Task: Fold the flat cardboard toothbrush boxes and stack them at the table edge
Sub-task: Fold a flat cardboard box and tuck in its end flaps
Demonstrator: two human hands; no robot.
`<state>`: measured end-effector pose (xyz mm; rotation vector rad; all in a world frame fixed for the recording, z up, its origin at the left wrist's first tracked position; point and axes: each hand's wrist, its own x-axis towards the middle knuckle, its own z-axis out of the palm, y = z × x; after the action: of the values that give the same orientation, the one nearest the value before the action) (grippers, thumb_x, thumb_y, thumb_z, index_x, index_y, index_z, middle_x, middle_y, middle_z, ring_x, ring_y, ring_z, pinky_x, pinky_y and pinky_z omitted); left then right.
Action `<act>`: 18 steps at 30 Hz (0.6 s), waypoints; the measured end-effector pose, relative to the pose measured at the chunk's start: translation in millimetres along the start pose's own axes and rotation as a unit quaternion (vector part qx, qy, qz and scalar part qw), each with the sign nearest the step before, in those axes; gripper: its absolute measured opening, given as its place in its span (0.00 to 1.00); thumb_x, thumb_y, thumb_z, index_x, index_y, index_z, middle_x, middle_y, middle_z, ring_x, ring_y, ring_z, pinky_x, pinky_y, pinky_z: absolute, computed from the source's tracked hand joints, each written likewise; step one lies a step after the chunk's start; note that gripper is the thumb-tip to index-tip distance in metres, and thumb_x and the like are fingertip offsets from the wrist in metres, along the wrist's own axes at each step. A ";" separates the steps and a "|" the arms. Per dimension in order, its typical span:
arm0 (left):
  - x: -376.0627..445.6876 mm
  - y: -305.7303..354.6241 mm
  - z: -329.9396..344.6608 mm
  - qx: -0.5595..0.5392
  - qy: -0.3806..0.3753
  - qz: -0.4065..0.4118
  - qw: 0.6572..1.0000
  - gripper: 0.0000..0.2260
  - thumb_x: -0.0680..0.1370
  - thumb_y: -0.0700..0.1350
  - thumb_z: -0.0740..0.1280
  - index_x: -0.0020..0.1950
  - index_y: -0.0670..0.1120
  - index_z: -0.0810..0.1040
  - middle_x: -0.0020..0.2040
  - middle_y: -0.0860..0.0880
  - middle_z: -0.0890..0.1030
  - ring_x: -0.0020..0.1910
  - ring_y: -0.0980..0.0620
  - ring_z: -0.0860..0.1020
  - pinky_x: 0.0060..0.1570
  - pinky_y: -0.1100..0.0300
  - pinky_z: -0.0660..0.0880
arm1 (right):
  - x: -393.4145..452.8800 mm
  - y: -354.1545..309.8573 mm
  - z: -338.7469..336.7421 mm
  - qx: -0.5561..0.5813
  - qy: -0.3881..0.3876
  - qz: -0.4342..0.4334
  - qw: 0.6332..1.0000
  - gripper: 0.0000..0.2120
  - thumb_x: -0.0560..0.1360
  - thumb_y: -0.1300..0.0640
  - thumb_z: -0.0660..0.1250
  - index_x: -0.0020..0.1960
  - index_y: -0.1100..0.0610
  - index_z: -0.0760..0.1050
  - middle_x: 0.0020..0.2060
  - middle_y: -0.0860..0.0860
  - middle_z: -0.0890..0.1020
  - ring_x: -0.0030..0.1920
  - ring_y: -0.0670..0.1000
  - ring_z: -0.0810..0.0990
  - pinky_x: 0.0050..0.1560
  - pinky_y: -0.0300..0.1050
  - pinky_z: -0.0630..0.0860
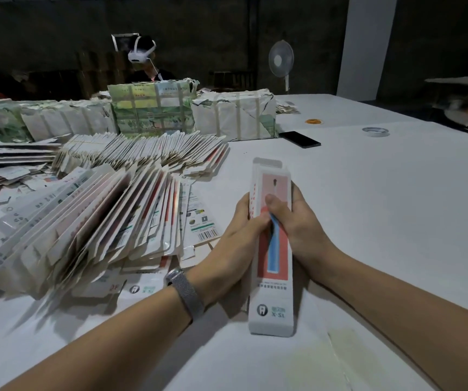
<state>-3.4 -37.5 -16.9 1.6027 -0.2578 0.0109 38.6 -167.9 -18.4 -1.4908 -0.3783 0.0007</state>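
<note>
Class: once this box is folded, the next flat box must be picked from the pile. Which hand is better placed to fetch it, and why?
Left. The left hand grips the box on the side facing the pile, which lies to the person's left. The right hand would have to cross over the box.

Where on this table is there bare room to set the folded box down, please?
Bare white table lies right of the box your hands hold, bordered beyond by the phone and tape roll. Left of your left hand, flat boxes crowd the surface.
</note>
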 end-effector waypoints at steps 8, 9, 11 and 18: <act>2.4 -1.2 -4.6 0.014 0.018 -0.009 1.000 0.14 0.84 0.58 0.58 0.64 0.51 0.70 0.41 0.55 0.85 0.42 0.52 0.86 0.40 0.63 0.80 | -7.5 0.4 2.2 -0.022 0.013 -0.024 0.999 0.16 0.82 0.55 0.64 0.68 0.51 0.68 0.54 0.52 0.83 0.48 0.48 0.85 0.46 0.41 0.81; 1.7 -0.7 -3.6 0.020 0.010 -0.004 1.000 0.16 0.83 0.59 0.58 0.65 0.51 0.69 0.41 0.56 0.85 0.42 0.53 0.86 0.40 0.64 0.80 | -8.3 -0.1 2.1 -0.024 0.015 -0.027 0.999 0.18 0.81 0.54 0.64 0.70 0.50 0.67 0.54 0.50 0.83 0.48 0.48 0.85 0.47 0.41 0.82; 0.3 -1.3 -3.1 0.022 -0.008 0.010 1.000 0.17 0.82 0.60 0.59 0.66 0.51 0.68 0.41 0.58 0.85 0.42 0.55 0.86 0.40 0.66 0.79 | -9.9 -2.2 2.7 -0.017 0.016 -0.027 0.999 0.23 0.79 0.48 0.64 0.72 0.49 0.65 0.51 0.46 0.84 0.47 0.48 0.86 0.45 0.40 0.82; 2.9 -6.8 -3.9 -0.007 -0.006 0.008 1.000 0.13 0.79 0.60 0.59 0.61 0.60 0.73 0.46 0.55 0.86 0.46 0.54 0.86 0.42 0.65 0.80 | -9.0 -4.0 6.2 0.048 0.040 0.001 0.998 0.28 0.73 0.39 0.63 0.71 0.40 0.63 0.50 0.42 0.85 0.46 0.48 0.87 0.43 0.40 0.82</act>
<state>1.2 -33.9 -22.9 1.5877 -0.2805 0.0116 27.7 -164.3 -16.5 -1.3929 -0.3082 -0.0381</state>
